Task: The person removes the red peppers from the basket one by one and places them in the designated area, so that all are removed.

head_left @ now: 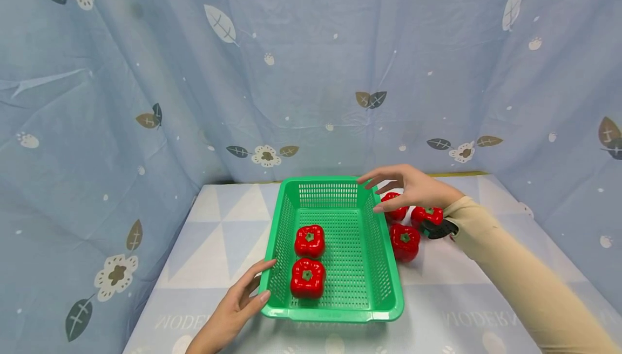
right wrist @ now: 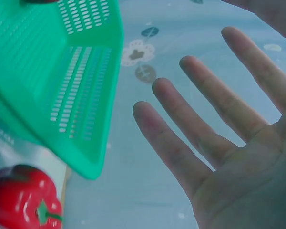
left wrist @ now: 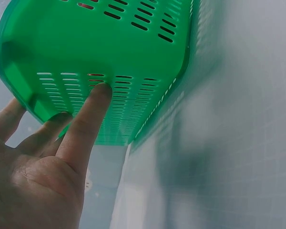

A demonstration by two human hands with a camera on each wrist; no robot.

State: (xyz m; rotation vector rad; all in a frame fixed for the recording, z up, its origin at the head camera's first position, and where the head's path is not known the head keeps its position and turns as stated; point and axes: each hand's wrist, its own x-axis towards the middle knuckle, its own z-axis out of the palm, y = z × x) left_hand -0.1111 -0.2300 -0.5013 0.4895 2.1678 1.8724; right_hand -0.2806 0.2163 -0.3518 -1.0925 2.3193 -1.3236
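A green plastic basket (head_left: 335, 315) with slotted walls stands on the table, holding two red bell peppers, one (head_left: 309, 247) behind the other (head_left: 302, 286). At its front left corner is my left hand (head_left: 238, 305), thumb and index fingertip right at the rim. In the left wrist view, the fairly straight fingers (left wrist: 83, 126) rest against the basket's outer wall. My right hand (head_left: 413, 186) hovers by the back right corner with nothing in it; its fingers (right wrist: 169, 143) are spread and extended in the right wrist view.
Several more red bell peppers (head_left: 404, 246) lie on the table just right of the basket, partly hidden by my right hand and wrist. A patterned cloth (head_left: 218, 240) covers the table. Blue curtains (head_left: 311, 73) hang behind it and along both sides.
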